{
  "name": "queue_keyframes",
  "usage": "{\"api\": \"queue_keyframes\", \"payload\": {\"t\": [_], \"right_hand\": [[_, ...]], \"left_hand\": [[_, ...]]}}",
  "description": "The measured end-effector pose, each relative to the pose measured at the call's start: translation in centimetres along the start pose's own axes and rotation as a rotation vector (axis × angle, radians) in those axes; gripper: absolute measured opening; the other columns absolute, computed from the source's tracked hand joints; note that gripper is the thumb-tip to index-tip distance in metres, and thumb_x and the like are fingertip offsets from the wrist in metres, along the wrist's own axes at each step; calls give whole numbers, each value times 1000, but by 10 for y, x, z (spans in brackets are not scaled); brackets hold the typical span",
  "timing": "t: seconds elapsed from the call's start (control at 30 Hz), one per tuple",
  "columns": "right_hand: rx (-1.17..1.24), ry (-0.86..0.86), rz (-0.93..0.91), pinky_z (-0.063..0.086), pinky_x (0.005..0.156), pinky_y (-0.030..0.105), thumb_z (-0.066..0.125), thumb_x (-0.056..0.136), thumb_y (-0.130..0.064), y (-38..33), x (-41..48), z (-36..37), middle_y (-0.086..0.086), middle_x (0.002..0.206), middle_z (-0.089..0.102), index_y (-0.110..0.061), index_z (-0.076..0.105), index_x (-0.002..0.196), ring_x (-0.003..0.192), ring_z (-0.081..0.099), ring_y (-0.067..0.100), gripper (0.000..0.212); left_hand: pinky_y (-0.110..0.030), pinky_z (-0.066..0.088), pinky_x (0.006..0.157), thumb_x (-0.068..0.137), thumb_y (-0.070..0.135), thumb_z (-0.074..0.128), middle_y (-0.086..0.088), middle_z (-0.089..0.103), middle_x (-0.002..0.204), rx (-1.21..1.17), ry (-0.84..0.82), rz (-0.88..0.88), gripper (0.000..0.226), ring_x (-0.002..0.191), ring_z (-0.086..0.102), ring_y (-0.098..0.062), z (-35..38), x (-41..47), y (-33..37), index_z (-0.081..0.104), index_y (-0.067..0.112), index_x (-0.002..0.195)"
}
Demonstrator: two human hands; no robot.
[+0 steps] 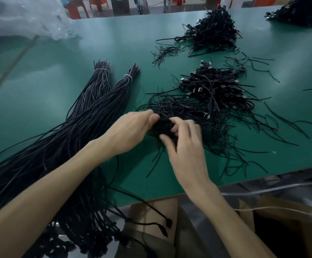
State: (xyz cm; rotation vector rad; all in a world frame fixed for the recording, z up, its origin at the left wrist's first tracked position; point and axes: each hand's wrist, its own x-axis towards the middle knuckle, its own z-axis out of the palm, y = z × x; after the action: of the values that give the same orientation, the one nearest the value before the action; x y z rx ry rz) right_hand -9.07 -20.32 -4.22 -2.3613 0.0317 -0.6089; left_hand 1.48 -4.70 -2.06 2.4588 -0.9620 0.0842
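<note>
Head-worn view, forward and down, close over the table (114, 43)

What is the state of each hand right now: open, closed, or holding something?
Left hand: fingers curled on the small black cable coil, holding it.
Right hand: thumb and fingers pinch the same coil.

Taking the loose wire heap (185, 108) as dial centre on the table (39, 86), two tied cable bundles (88, 112) lie at 9 o'clock, overhanging the edge at 7. A connector pile (216, 84) touches the heap at 2, a further pile (213, 32) lies at 1, plastic wrap (25, 15) at 10, a cardboard box (266, 213) below the edge at 5.
</note>
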Motion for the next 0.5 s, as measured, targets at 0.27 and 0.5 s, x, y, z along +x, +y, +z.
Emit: {"api": "queue_keyframes", "payload": {"t": [0.27,0.5], "right_hand": [[-79,245,182,36,99,39,70,95,-17,5,4,1,9,132,49,-9,52,134,122,40,24,44],[-237,-14,235,27,99,35,62,101,-32,11,9,5,4,129,44,-19,56,131,120,32,23,33]], "left_hand": [[-20,29,48,113,36,31,12,41,60,-634,311,-367,46,50,32,-5,5,1,-29,43,11,76],[-20,26,44,112,41,32,12,34,53,-825,270,-410,49,47,26,-7,6,0,-24,43,15,72]]}}
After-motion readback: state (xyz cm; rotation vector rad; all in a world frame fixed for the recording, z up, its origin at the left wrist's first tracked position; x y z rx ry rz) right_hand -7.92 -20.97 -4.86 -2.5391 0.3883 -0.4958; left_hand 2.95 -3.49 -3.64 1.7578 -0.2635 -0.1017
